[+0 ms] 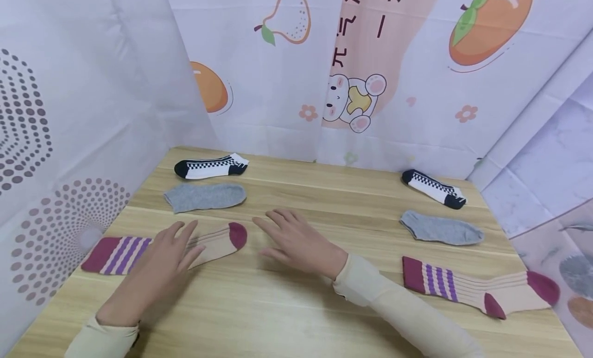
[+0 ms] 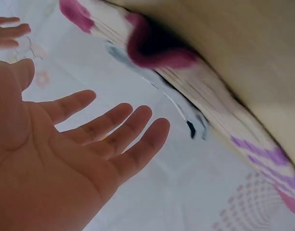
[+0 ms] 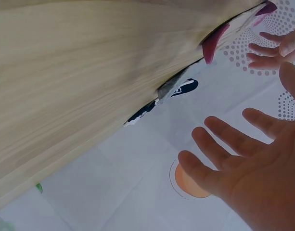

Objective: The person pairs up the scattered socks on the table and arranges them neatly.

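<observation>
In the head view my left hand point(image 1: 155, 268) hovers over a cream sock point(image 1: 213, 244) with maroon ends and purple stripes, hiding its middle. The left wrist view shows that palm with fingers spread and nothing held, apart from the sock. To the right of the sock's maroon toe, my right hand point(image 1: 301, 244) is held above the table, its fingers point(image 3: 224, 137) loosely extended and holding nothing. Behind the left hand lie a grey sock point(image 1: 206, 197) and a black-and-white checkered sock point(image 1: 210, 167).
On the right side of the wooden table point(image 1: 278, 317) lie another checkered sock point(image 1: 434, 188), another grey sock point(image 1: 442, 228) and another striped sock point(image 1: 477, 291). A printed white curtain point(image 1: 259, 90) hangs along the back edge, with more patterned cloth point(image 1: 83, 116) at the left.
</observation>
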The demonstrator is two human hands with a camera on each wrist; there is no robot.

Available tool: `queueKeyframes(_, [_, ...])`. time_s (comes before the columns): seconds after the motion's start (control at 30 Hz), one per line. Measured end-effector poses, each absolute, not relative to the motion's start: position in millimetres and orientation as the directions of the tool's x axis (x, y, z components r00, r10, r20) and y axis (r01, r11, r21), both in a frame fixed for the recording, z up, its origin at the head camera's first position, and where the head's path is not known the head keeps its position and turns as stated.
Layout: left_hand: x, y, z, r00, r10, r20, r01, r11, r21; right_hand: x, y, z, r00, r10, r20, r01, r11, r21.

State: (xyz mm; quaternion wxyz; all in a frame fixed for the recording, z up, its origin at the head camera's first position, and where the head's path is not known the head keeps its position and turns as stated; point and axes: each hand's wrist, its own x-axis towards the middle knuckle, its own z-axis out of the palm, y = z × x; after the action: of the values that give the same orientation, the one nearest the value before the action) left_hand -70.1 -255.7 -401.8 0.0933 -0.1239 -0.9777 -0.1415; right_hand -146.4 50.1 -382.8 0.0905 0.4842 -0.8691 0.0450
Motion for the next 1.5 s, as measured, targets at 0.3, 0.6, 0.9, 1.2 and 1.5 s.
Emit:
queueKeyframes(0.3, [-58, -297, -409, -0.978, 0.138, 0.156, 0.183, 0.928, 0.323, -152, 28, -387, -0.491, -0.852, 0.179, -0.866, 0.501, 0.01])
queueKeyframes(0.6, [-60, -340, -417, -0.975, 0.118, 0.186, 0.173, 0.935, 0.31, -156, 6, -392, -0.434, -0.88, 0.193, -0.895, 0.445, 0.018])
queueKeyframes(0.9, [-65, -378, -422, -0.96, 0.126, 0.249, 0.178, 0.963, 0.2, -164, -20, -400, -0.459, -0.884, 0.094, -0.887, 0.462, 0.017])
queueKeyframes(1.2, [-73, -397, -426, -0.875, 0.213, 0.436, 0.3, 0.943, 0.141, -174, -36, -405, -0.529, -0.849, 0.001, -0.846, 0.528, -0.073])
queueKeyframes(1.5, [-84, -419, -410, -0.984, 0.137, 0.115, 0.156, 0.973, 0.17, -178, -40, -404, -0.527, -0.846, -0.081, -0.821, 0.531, -0.21])
